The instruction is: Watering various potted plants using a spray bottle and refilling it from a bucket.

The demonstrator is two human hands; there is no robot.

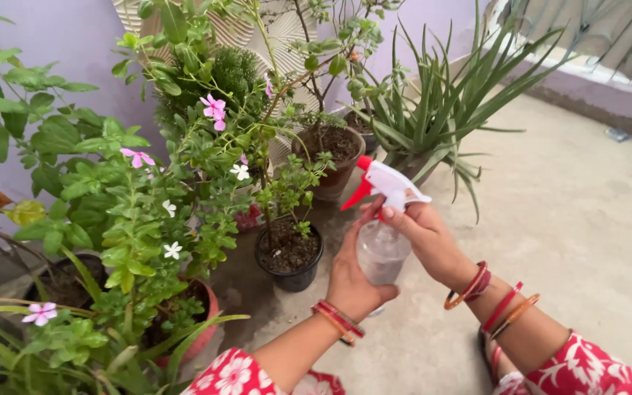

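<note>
Left hand [352,274] grips the bottle [382,252] body; right hand [422,230] clasps the sprayer [385,183]. Nozzle aims at 10 o'clock, toward the black pot [289,256]; I judge a steady, upright bottle sprays best.

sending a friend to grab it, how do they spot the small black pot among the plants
Start at the spiky aloe-like plant by the purple wall, then look down-left past the brown clay pot. The small black pot sits just left of the spray bottle; it alone is glossy black, holding one thin sparse stem.

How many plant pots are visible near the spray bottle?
4 show. A black pot by the left hand; a brown pot behind it; a red pot lower left; a dark pot far left. Foliage may hide others.
</note>
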